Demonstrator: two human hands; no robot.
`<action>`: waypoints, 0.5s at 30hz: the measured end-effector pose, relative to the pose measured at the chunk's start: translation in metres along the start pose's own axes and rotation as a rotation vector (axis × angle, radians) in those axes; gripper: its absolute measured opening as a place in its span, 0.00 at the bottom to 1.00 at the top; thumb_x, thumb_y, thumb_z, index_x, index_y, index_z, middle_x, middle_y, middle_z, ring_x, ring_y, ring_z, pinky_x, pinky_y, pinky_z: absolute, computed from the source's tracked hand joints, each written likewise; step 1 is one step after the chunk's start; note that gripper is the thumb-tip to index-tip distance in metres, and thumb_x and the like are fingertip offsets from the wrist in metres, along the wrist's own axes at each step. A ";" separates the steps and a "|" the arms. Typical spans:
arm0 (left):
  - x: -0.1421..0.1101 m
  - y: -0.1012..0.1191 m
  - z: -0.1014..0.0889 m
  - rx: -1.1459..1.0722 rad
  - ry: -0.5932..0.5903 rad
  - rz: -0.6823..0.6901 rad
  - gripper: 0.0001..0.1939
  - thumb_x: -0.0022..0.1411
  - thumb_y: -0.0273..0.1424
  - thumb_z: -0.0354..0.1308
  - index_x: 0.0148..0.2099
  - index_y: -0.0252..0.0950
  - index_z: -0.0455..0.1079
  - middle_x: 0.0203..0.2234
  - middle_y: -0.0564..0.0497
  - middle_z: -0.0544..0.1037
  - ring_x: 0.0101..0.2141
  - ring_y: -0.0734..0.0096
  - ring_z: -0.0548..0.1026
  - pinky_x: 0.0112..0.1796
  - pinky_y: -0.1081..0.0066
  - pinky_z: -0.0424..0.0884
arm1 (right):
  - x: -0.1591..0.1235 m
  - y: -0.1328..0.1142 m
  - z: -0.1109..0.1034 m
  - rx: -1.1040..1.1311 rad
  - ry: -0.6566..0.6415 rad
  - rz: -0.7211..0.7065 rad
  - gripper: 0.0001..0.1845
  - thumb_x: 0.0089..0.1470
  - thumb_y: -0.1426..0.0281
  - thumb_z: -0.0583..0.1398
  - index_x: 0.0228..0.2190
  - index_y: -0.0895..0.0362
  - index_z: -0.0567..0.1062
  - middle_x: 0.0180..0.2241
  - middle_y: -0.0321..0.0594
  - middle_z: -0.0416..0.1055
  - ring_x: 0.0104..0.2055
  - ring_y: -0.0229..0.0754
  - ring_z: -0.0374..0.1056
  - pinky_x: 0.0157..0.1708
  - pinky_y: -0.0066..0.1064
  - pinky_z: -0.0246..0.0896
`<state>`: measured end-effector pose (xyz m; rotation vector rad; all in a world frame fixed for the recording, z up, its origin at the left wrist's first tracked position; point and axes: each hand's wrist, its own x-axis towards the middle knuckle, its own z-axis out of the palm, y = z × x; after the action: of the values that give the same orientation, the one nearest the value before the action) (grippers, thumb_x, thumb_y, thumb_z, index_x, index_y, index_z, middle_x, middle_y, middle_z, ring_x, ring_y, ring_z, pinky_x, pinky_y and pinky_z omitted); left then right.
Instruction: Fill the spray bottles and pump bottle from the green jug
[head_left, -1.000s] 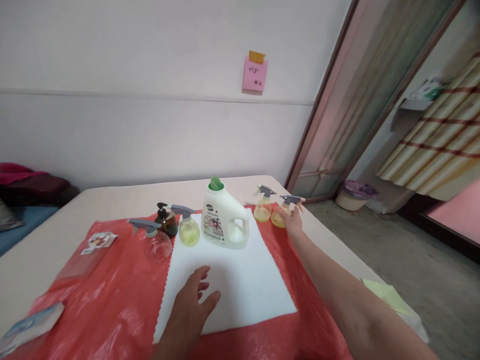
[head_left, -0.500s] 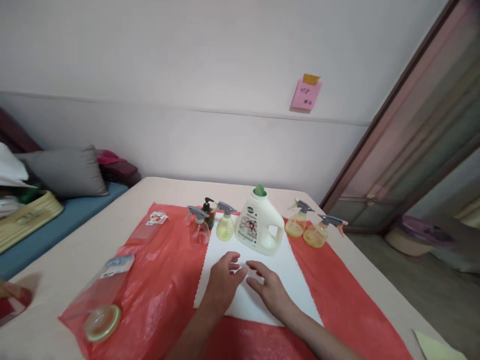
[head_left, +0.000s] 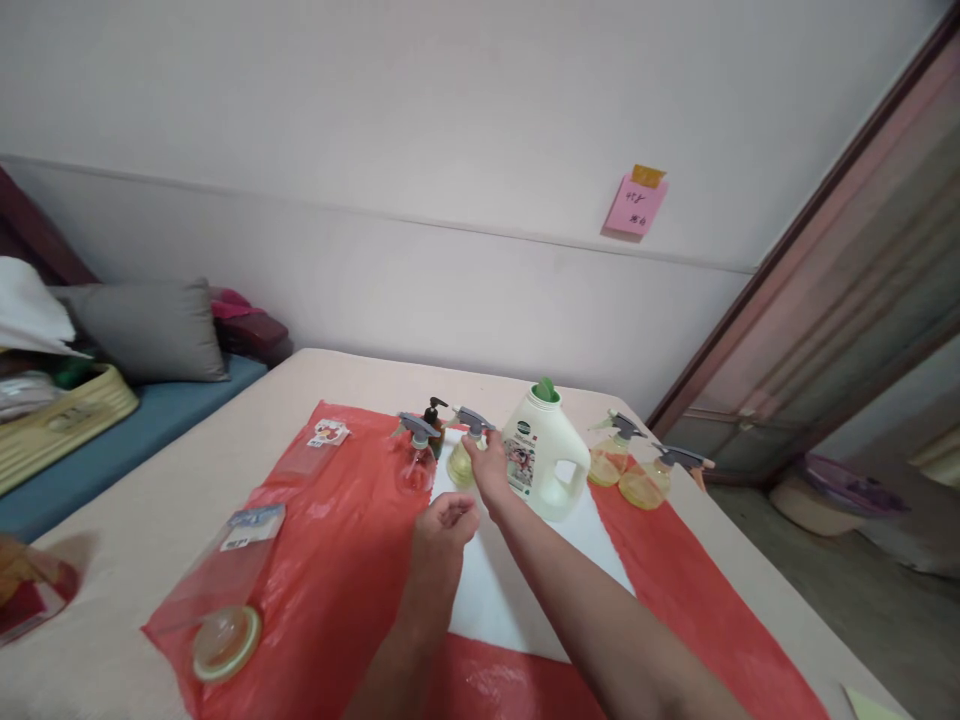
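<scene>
My right hand [head_left: 489, 466] reaches forward over the white cloth, its fingers closed about the neck of a clear spray bottle [head_left: 458, 466] with pale yellow liquid and a grey trigger head. My left hand [head_left: 444, 528] hovers above the cloth's left edge, loosely curled, with a gap between thumb and fingers and nothing visible in it. Just left of the held bottle is an empty-looking spray bottle [head_left: 417, 466], and a dark pump bottle [head_left: 436, 425] stands partly hidden behind them. A large pale-green detergent jug [head_left: 561, 440], with a green piece in its mouth, stands to the right.
Two more spray bottles with yellow liquid, one nearer the jug [head_left: 607, 464] and one further right [head_left: 646, 484], stand on red plastic sheeting [head_left: 337, 540]. Clear packets [head_left: 247, 545] and a round lidded container [head_left: 227, 643] lie at left. The wall [head_left: 450, 290] rises behind the table.
My right hand has moved forward and left, from above the white cloth to the yellow spray bottle's neck. My left hand stays near the cloth, its fingers more curled. The view has shifted slightly.
</scene>
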<state>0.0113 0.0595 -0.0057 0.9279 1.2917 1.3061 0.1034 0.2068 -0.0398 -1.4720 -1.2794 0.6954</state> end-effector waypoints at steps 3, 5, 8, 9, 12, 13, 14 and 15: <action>0.001 0.000 -0.002 0.010 0.014 0.011 0.15 0.52 0.39 0.62 0.38 0.35 0.76 0.30 0.47 0.81 0.37 0.60 0.80 0.38 0.66 0.75 | 0.010 -0.008 0.006 0.025 -0.006 0.029 0.20 0.62 0.60 0.61 0.52 0.57 0.71 0.52 0.45 0.70 0.49 0.46 0.71 0.48 0.46 0.70; 0.001 0.002 -0.003 0.034 0.022 0.029 0.14 0.53 0.39 0.62 0.39 0.35 0.75 0.32 0.46 0.81 0.38 0.59 0.80 0.40 0.64 0.75 | 0.006 -0.013 -0.001 0.057 -0.016 0.029 0.18 0.62 0.61 0.61 0.49 0.58 0.73 0.49 0.44 0.72 0.47 0.45 0.71 0.46 0.44 0.71; -0.003 0.006 -0.002 0.084 0.041 0.077 0.16 0.53 0.36 0.61 0.43 0.34 0.74 0.41 0.41 0.80 0.46 0.53 0.78 0.48 0.57 0.72 | -0.019 -0.023 -0.031 0.138 -0.023 0.009 0.15 0.56 0.59 0.66 0.35 0.59 0.76 0.36 0.39 0.75 0.40 0.44 0.71 0.42 0.39 0.70; -0.006 0.007 0.000 0.138 0.058 0.129 0.19 0.53 0.35 0.62 0.47 0.34 0.73 0.46 0.39 0.79 0.50 0.50 0.76 0.52 0.54 0.70 | -0.030 -0.028 -0.044 0.173 -0.024 0.007 0.16 0.52 0.57 0.67 0.30 0.59 0.76 0.31 0.38 0.75 0.37 0.44 0.71 0.39 0.37 0.69; -0.018 0.002 0.011 0.468 0.118 0.403 0.34 0.51 0.33 0.67 0.60 0.34 0.66 0.60 0.35 0.69 0.63 0.43 0.63 0.62 0.46 0.54 | -0.069 -0.044 -0.085 0.286 -0.008 0.020 0.19 0.51 0.53 0.66 0.30 0.57 0.77 0.28 0.35 0.75 0.34 0.44 0.70 0.34 0.34 0.67; -0.022 -0.001 0.017 0.593 0.128 0.491 0.38 0.51 0.34 0.69 0.63 0.34 0.63 0.62 0.34 0.66 0.64 0.41 0.61 0.64 0.45 0.50 | -0.081 -0.049 -0.097 0.317 0.002 0.026 0.19 0.51 0.52 0.66 0.30 0.56 0.77 0.29 0.36 0.77 0.34 0.44 0.71 0.35 0.34 0.67; -0.026 -0.004 0.022 0.693 0.129 0.551 0.41 0.51 0.35 0.70 0.65 0.34 0.60 0.63 0.33 0.66 0.64 0.40 0.60 0.64 0.44 0.49 | -0.092 -0.053 -0.108 0.352 0.010 0.034 0.19 0.51 0.52 0.66 0.32 0.56 0.78 0.32 0.37 0.78 0.36 0.45 0.72 0.36 0.35 0.67; -0.029 -0.006 0.027 0.753 0.122 0.579 0.42 0.52 0.36 0.70 0.65 0.33 0.60 0.62 0.32 0.66 0.64 0.39 0.61 0.64 0.43 0.49 | -0.101 -0.057 -0.117 0.397 0.020 0.048 0.18 0.50 0.53 0.67 0.33 0.55 0.79 0.34 0.38 0.79 0.38 0.46 0.73 0.38 0.36 0.68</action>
<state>0.0433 0.0352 -0.0046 1.8759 1.7294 1.3157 0.1608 0.0692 0.0307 -1.1827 -1.0223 0.9063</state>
